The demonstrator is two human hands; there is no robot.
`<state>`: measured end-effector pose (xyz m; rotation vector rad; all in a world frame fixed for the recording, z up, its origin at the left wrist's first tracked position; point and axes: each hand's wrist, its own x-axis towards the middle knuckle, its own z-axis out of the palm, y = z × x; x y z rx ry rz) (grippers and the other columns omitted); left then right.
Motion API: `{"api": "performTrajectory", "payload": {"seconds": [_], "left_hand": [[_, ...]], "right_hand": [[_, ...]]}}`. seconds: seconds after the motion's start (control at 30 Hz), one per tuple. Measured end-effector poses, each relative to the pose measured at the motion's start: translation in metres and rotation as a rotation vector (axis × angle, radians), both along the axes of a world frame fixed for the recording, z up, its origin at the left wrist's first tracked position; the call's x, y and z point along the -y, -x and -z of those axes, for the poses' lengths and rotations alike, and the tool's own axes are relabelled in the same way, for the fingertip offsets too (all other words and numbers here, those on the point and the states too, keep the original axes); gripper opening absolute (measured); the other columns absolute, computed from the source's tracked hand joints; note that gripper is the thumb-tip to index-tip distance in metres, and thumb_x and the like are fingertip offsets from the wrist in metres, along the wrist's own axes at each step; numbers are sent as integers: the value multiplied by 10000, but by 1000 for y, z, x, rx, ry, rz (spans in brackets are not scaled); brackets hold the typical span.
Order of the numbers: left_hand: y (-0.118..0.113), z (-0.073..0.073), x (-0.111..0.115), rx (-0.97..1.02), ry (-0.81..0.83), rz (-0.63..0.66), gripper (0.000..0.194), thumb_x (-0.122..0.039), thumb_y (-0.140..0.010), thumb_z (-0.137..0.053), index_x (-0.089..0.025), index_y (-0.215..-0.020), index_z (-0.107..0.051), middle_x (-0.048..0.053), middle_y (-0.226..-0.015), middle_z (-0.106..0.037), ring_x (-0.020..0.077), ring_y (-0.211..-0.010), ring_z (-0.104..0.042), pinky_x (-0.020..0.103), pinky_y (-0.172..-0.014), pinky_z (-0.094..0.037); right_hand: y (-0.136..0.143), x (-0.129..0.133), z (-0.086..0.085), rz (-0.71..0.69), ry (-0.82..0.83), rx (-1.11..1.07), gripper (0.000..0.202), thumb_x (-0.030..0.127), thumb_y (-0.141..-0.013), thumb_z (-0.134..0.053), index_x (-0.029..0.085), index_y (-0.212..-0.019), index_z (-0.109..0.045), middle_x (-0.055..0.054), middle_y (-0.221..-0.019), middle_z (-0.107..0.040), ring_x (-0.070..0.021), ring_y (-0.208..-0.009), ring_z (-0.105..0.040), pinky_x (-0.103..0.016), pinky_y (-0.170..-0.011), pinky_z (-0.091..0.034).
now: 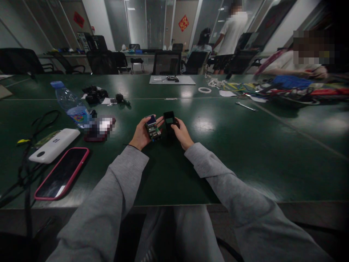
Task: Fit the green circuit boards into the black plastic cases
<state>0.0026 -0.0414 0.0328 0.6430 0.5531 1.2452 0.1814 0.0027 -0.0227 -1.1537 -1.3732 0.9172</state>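
In my left hand (pixel 141 133) lies a small green circuit board (pixel 153 131) with a dark screen at its top end. The thumb rests along its upper left edge, and some fingers show behind it. Close beside it, my right hand (pixel 182 133) grips a black plastic case (pixel 169 118) with a rectangular window opening. My right thumb presses on the front of the case. Both things are held just above the green table, near each other but apart. The fingers under the case are mostly hidden.
On the left of the green table (pixel 169 174) are a red-cased phone (pixel 63 174), a white power bank (pixel 56 145), a water bottle (pixel 71 105) and black cables. Further back lies a grey board (pixel 172 80). A person sits at the right behind jumbled cables (pixel 245 86).
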Motion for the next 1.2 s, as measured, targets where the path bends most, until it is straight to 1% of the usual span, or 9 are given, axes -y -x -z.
{"api": "performTrajectory", "payload": {"seconds": [0.17,0.37,0.53,0.67,0.77,0.87,1.0,1.1,1.2], "left_hand": [[0,0,0,15,-6,-5,602,-369,-771,-633,-161,-1322,-508,152,-1276,-653,302,-1232,-591,432,-995,-472],[0,-3,3,58,-47,-1,536,-364,-789,-613,-172,-1282,-522,145,-1295,-648,276,-1251,-581,427,-1029,-456],[-1,-5,4,56,-45,4,445,-366,-811,-595,-174,-1211,-559,135,-1285,-656,267,-1232,-597,414,-1015,-476],[-1,-4,2,64,-23,19,458,-379,-827,-589,-175,-1237,-566,116,-1239,-684,243,-1180,-632,389,-998,-499],[1,-2,0,46,11,14,506,-383,-828,-592,-177,-1288,-554,96,-1195,-707,226,-1122,-663,365,-964,-522],[2,-1,-1,37,25,9,536,-387,-827,-599,-181,-1319,-545,81,-1162,-721,215,-1070,-685,354,-937,-537],[3,0,-1,41,28,20,529,-391,-830,-606,-177,-1311,-557,85,-1155,-723,210,-1025,-699,353,-920,-544],[2,-1,-1,47,27,19,502,-395,-840,-603,-170,-1288,-572,91,-1168,-718,208,-1013,-701,351,-911,-546],[2,-1,-2,40,42,8,493,-402,-846,-602,-167,-1279,-580,97,-1165,-719,222,-1026,-699,362,-908,-549]], "right_hand": [[-1,0,1,14,-41,24,386,308,-856,-496,229,-1233,-520,-83,-1251,-598,-222,-1190,-553,-492,-1069,-420],[-5,-2,-1,39,-22,94,384,283,-828,-524,194,-1199,-566,-91,-1211,-627,-229,-1144,-587,-474,-1069,-423],[-8,-5,0,-7,-40,169,338,272,-832,-524,186,-1144,-621,-86,-1144,-668,-232,-1100,-617,-482,-1055,-437],[-8,-8,4,-36,-76,230,298,264,-839,-531,187,-1103,-649,-81,-1105,-676,-219,-1073,-623,-464,-1048,-440],[-7,-7,3,-18,-107,233,268,282,-851,-539,188,-1077,-647,-77,-1059,-670,-213,-1025,-620,-459,-1021,-449],[-6,-1,-1,57,-173,257,280,309,-866,-532,178,-1095,-628,-86,-1009,-655,-231,-1011,-589,-476,-989,-453],[-5,12,-14,142,-354,389,301,328,-892,-507,194,-1145,-599,-101,-1040,-619,-269,-1060,-508,-500,-981,-433],[-2,23,-25,143,-469,457,289,327,-924,-472,214,-1164,-585,-104,-1111,-590,-276,-1095,-479,-509,-1001,-410],[2,33,-34,121,-532,488,297,353,-951,-445,238,-1192,-574,-95,-1162,-569,-284,-1146,-458,-529,-1045,-368]]}}
